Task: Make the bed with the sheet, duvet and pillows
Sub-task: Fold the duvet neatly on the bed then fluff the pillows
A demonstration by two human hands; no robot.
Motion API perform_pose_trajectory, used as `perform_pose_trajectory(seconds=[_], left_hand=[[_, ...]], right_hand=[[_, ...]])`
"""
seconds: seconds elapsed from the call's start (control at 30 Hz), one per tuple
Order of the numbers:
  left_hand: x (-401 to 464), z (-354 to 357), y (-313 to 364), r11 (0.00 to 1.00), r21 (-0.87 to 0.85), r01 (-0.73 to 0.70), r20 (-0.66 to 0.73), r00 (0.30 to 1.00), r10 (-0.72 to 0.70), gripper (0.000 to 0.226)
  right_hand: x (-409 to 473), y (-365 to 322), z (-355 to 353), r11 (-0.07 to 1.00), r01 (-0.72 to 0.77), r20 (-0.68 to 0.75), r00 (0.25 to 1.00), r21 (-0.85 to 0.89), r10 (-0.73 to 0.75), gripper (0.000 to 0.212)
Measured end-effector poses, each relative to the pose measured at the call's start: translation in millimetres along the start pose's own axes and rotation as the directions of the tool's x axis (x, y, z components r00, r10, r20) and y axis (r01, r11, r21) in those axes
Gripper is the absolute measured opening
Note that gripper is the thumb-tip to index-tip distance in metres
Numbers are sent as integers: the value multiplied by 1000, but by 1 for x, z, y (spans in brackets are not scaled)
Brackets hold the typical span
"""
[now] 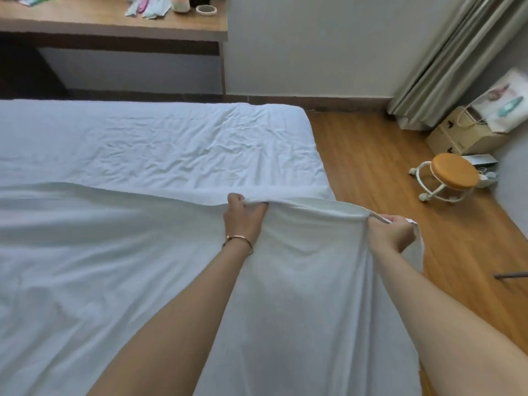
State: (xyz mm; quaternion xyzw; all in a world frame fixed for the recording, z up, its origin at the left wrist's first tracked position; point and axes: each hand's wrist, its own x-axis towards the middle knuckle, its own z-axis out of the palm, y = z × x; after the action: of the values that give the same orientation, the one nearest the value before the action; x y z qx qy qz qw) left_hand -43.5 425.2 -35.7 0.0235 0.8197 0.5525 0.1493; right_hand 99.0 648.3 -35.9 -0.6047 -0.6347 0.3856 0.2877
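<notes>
Fingers of left hand (243, 217) and right hand (390, 232) clamped on duvet (114, 267) edge | over sheet (160, 138)

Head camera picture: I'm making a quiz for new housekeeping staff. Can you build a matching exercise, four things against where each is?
Things:
1. left hand
2. right hand
3. stool
4. roll of tape

Places:
A. on the wooden floor near the curtain
B. on the desk beyond the bed
C. gripping the sheet's edge over the bed
D. gripping the sheet's edge out past the bed's side

Pairs: 1-C, 2-D, 3-A, 4-B
</notes>
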Motion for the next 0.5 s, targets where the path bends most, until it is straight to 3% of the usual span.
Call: perform_pose_trajectory(seconds=[0.07,0.1,0.17,0.2,0.33,0.5], left_hand=[[28,17,-23,988,135,71,42,996,-77,38],[35,23,-46,951,290,110,80,987,-138,40],[36,33,-100,799,599,47,153,973,-172,46],[37,37,-120,743,669,-14,185,971,-148,48],[50,50,-144,712,698,-75,190,978,-83,54],[53,47,-143,758,651,-48,200,974,-110,57]], right_hand=[[11,38,25,996,63,132,990,-71,-53,13],[4,66,39,993,73,204,978,-95,-53,18],[-23,119,64,997,34,309,951,-67,-12,35],[-35,136,74,999,26,317,948,-28,-16,42],[-37,159,97,995,102,242,965,10,-102,57],[-40,159,97,989,127,254,961,-73,-105,52]])
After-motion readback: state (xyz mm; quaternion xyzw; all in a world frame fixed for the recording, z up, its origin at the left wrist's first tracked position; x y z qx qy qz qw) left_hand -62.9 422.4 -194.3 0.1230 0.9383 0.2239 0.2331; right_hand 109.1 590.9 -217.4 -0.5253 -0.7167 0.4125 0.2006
